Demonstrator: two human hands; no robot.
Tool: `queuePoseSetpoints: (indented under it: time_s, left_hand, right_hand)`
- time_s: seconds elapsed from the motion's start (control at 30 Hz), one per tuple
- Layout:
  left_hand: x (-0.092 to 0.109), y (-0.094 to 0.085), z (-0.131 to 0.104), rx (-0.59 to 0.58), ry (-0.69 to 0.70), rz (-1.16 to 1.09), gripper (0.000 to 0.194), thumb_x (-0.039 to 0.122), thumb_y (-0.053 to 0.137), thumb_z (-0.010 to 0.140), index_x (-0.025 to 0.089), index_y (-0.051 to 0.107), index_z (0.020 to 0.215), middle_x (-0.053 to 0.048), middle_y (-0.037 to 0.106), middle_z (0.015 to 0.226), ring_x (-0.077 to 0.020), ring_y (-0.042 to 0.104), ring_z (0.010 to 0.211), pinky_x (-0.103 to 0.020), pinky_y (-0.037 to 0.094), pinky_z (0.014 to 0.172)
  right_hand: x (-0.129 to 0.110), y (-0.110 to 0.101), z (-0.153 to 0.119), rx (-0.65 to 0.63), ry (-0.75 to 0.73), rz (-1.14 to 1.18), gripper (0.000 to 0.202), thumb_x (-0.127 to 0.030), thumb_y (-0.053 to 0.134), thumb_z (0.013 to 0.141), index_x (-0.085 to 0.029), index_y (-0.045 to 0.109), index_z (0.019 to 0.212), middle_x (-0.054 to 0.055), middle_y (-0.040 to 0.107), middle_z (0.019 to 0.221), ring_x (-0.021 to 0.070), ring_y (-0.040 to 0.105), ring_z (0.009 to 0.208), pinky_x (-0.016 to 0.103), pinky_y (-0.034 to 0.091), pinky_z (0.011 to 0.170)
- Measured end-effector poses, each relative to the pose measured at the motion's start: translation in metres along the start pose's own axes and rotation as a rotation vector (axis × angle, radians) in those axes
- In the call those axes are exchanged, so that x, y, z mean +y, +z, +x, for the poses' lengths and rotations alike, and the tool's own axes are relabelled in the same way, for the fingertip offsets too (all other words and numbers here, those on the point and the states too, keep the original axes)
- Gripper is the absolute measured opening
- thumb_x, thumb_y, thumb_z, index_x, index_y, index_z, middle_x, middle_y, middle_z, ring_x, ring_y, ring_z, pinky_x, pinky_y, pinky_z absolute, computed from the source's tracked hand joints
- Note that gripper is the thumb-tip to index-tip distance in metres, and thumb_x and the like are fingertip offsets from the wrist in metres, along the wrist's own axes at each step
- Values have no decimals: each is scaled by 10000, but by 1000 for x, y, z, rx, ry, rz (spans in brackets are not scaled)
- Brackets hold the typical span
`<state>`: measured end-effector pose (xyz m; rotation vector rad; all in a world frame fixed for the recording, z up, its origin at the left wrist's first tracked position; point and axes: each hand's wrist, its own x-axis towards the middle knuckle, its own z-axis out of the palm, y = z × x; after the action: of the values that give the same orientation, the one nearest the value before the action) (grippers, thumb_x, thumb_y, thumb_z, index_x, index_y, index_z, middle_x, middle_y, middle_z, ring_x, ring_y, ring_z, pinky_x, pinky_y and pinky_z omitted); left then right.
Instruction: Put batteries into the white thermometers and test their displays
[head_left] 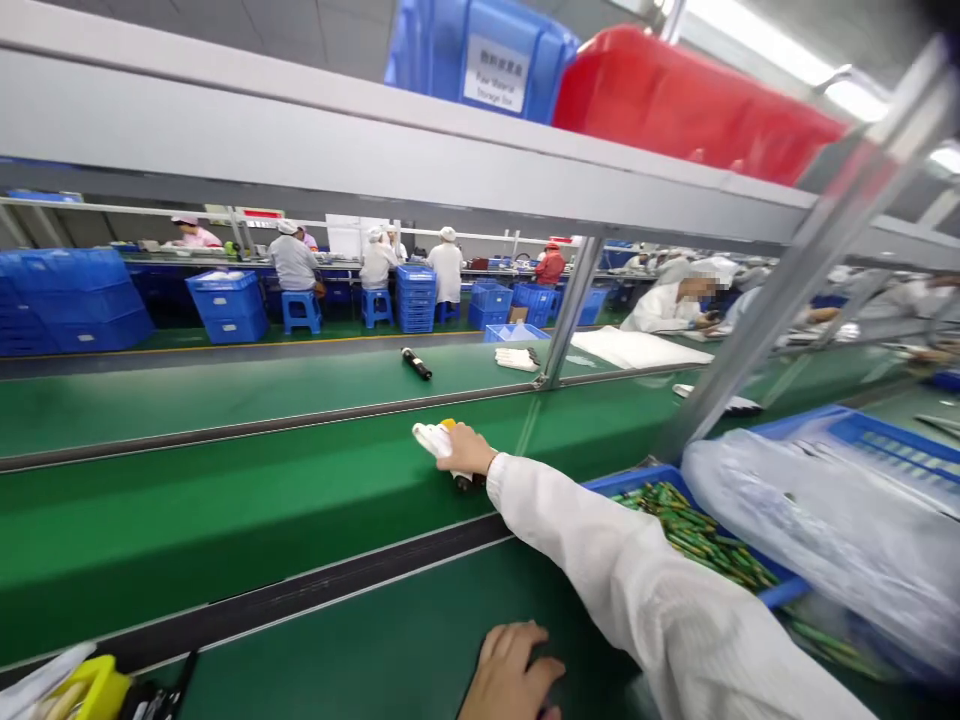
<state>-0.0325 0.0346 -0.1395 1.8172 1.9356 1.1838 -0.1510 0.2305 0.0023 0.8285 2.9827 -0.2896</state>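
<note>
My right hand [466, 450] reaches far forward in a white sleeve, its fingers closed round a white elongated piece [430, 437]. A yellow part shows above the fingers and dark ends below them; the exact kind is unclear. The hand is over the bright green conveyor belt [247, 510]. Nearer to me, my left hand [511, 672] lies over the dark green work surface [337, 640]. Its fingers are loosely bent, the thumb stands apart, and nothing shows in it.
To the right is a blue bin [787, 592] of green strip-like parts beside a clear plastic bag [817, 510]. A black cylinder [416, 364] and white pieces [516, 358] lie beyond the belt. A metal post [795, 240] and a shelf [300, 130] frame the station. Yellow item [101, 690] lies lower left.
</note>
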Motion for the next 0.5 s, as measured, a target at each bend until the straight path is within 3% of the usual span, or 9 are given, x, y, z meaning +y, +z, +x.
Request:
queuePoseSetpoints:
  time_s: [0.1,0.17,0.23,0.3,0.4,0.5]
  left_hand:
    - [7,-26,-2,150,-53,-51,230,184,480,851,235,665,979,-89,626,1149,-240,578,1097,-416,484,947]
    - [5,-42,-2,281,-141,-86,286,212,343,926,190,624,978,-120,626,1033,-240,602,993,-441,506,877]
    - [1,-54,0,399,-196,-115,297,265,306,940,175,584,985,-127,606,982,-262,597,934,-473,508,822]
    - [3,-60,0,451,-199,-135,282,319,332,940,175,571,982,-128,587,996,-276,578,958,-485,491,836]
    - [23,-60,-4,407,-126,-154,238,327,393,929,207,593,978,-98,580,1026,-257,577,986,-432,486,852]
    - [54,-53,-12,260,103,-93,193,242,448,912,255,613,1010,-59,592,1030,-204,599,965,-312,506,798]
  right_hand:
    - [1,-17,-90,57,-158,-1,729,-379,718,687,-166,425,1320,113,512,1156,275,494,1049,404,405,907]
    - [6,-22,-155,62,-246,-13,768,-371,714,653,-197,409,1337,92,511,1116,267,483,1026,391,382,908]
    - [15,-18,-216,33,-355,-41,772,-397,710,627,-166,434,1310,99,518,1047,265,490,940,388,389,840]
    - [27,-2,-263,-51,-374,-62,740,-430,718,592,-151,497,1240,89,523,979,250,492,856,369,390,773]
    - [50,32,-306,-187,-343,-78,670,-460,738,561,-159,575,1137,71,532,930,240,499,816,357,387,741]
    - [68,54,-322,-181,-246,-43,706,-508,765,544,-145,597,1125,87,553,953,258,519,841,379,407,755]
